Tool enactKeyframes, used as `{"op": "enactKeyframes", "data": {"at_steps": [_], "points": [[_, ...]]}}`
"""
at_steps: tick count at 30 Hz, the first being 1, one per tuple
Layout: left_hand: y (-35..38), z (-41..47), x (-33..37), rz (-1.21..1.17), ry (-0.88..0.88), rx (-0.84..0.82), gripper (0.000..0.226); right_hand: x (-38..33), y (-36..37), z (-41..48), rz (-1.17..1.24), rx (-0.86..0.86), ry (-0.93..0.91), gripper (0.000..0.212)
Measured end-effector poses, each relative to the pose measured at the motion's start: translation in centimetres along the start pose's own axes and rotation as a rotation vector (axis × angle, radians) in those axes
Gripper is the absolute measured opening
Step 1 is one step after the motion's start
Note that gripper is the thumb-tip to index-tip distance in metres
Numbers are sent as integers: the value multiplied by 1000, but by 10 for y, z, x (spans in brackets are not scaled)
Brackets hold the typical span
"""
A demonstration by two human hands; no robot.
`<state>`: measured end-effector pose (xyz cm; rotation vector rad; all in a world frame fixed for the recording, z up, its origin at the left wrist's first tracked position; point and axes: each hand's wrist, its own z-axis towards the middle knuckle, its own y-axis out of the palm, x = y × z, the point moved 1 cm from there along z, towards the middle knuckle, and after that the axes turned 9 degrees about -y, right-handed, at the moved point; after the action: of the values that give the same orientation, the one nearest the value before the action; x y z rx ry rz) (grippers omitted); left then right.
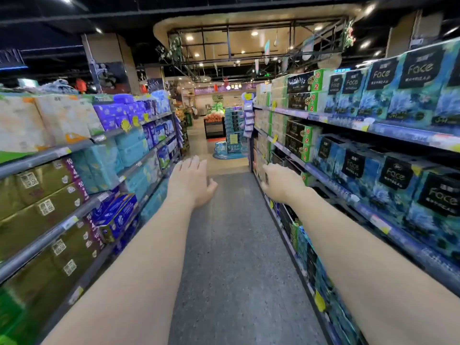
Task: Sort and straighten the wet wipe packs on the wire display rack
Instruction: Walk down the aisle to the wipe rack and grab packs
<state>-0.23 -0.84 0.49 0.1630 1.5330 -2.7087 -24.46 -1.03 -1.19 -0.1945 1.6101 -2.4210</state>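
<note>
With the left grip (191, 180) and right grip (282, 185) spread and empty, well apart from the hanging packs (248, 115) down the aisle, likely the wipes, the right could knock stock off the near shelf (333, 186).
</note>
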Motion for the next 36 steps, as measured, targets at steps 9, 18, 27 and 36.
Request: {"op": "enactKeyframes", "data": {"at_steps": [9, 18, 27, 36], "points": [[96, 197, 71, 9, -10, -13, 60, 108, 54, 191, 84, -22, -26, 33], [211, 369, 72, 8, -41, -2, 58, 155, 128, 390, 38, 33, -93, 32], [345, 611, 32, 8, 6, 44, 62, 213, 214, 639, -1, -40, -48, 29], [456, 847, 17, 10, 9, 79, 56, 284, 285, 861, 79, 23, 2, 32]]}}
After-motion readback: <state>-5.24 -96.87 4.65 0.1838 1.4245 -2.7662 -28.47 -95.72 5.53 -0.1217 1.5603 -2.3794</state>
